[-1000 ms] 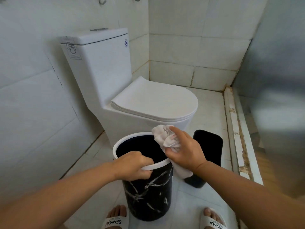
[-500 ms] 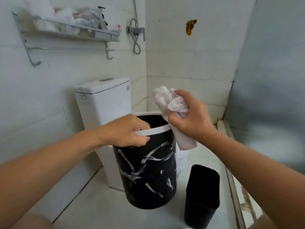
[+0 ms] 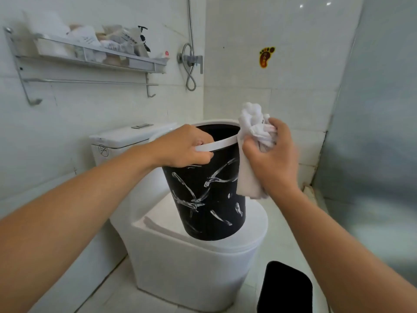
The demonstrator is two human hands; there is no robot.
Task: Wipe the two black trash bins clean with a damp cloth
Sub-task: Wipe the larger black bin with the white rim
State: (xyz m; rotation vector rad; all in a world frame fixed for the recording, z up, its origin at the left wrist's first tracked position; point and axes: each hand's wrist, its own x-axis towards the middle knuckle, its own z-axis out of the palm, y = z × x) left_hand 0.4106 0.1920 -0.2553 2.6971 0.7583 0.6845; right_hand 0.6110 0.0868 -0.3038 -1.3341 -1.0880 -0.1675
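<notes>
From the head camera, the marbled black bin (image 3: pixel 204 193) is standing nearly upright over the closed toilet lid (image 3: pixel 255 227), its long axis tipping slightly, mouth facing up and away from the person. The left hand (image 3: pixel 180 147) is gripping its white rim (image 3: pixel 216 144), fingers curling inside and thumb outside. Just right of that grip, the right hand (image 3: pixel 272 157) is clenching a bunched white cloth (image 3: pixel 252 132), whose tail is hanging against the bin's wall. Below the right forearm, the plain black bin (image 3: pixel 285 290) is sitting on the floor, mouth up.
</notes>
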